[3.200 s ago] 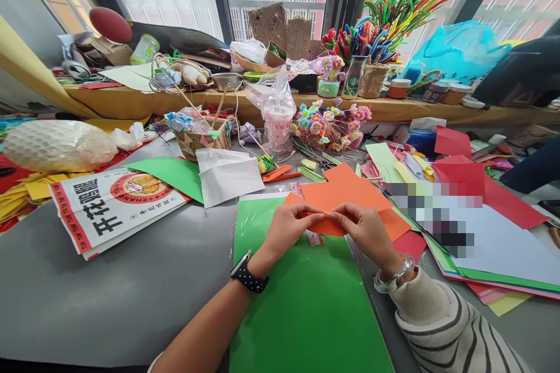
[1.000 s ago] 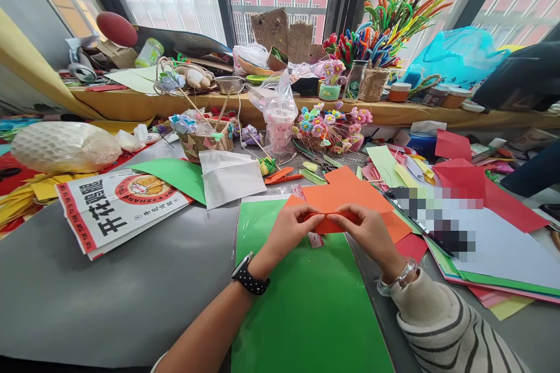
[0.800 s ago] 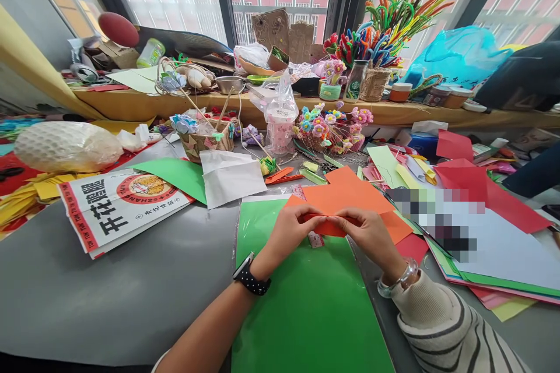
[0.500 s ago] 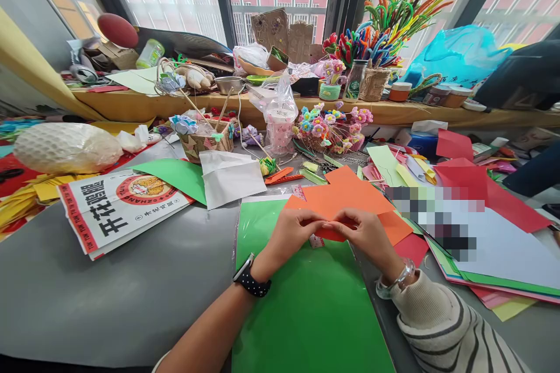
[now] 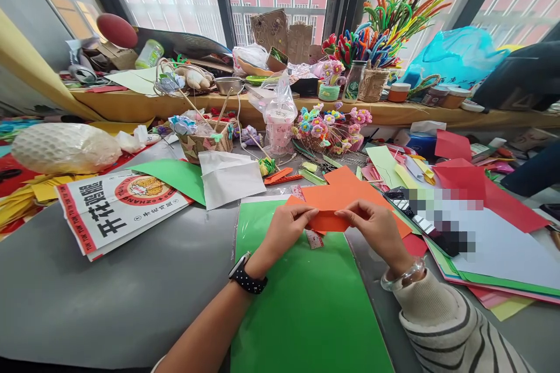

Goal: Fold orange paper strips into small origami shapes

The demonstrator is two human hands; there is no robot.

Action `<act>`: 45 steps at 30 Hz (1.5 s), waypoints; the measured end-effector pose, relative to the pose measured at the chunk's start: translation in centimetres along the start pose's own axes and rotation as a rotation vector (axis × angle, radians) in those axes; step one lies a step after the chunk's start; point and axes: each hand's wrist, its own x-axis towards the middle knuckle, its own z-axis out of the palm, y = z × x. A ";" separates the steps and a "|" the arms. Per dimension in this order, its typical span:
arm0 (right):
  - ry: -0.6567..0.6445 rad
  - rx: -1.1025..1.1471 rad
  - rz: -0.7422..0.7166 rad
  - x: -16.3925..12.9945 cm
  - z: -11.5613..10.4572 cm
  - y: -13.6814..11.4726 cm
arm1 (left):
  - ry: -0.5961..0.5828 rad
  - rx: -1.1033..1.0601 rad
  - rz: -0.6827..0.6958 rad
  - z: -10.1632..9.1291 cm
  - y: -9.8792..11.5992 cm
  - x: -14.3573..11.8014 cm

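Both my hands are pinching the same little folded orange paper piece [image 5: 329, 221] right now, held just above the far end of the big green sheet [image 5: 306, 303] that lies at the near edge of the tabletop [image 5: 109, 297]. My left hand [image 5: 286, 230] has thumb and fingertips closed on its left end, and my right hand [image 5: 376, 227] is clamped the same way on the right end, so the piece stretches between them. Right behind it a bigger orange sheet [image 5: 345, 192] lies flat on the tabletop. Off toward the left edge there's a printed bag [image 5: 109, 210] with red lettering, and a white folded paper [image 5: 230, 178] sits between that and my hands. Toward the right edge it's a messy pile of red paper [image 5: 503, 198].
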 end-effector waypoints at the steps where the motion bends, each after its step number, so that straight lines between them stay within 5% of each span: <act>1: 0.021 0.002 0.016 0.0 -0.1 0.1 | -0.003 -0.004 -0.002 0.0 0.0 0.0; 10: 0.026 0.087 -0.041 -0.1 0.1 0.1 | -0.148 0.081 0.060 0.3 -0.3 0.2; 14: 0.121 0.283 0.017 -0.1 0.3 0.2 | -0.123 -0.087 -0.075 0.3 -0.1 0.2; 20: -0.114 0.271 0.006 -0.3 0.8 -0.2 | -0.081 -0.468 -0.199 0.2 0.4 0.1; 29: -0.113 0.201 -0.047 -0.6 1.1 -0.5 | -0.231 -0.452 -0.184 1.1 -0.5 0.1; 37: -0.097 0.041 -0.085 -0.4 0.5 -0.3 | -0.032 -0.524 -0.189 -0.2 0.0 0.3; 45: -0.119 0.375 0.098 -0.4 0.8 -0.4 | -0.046 -0.648 -0.255 0.0 0.2 0.2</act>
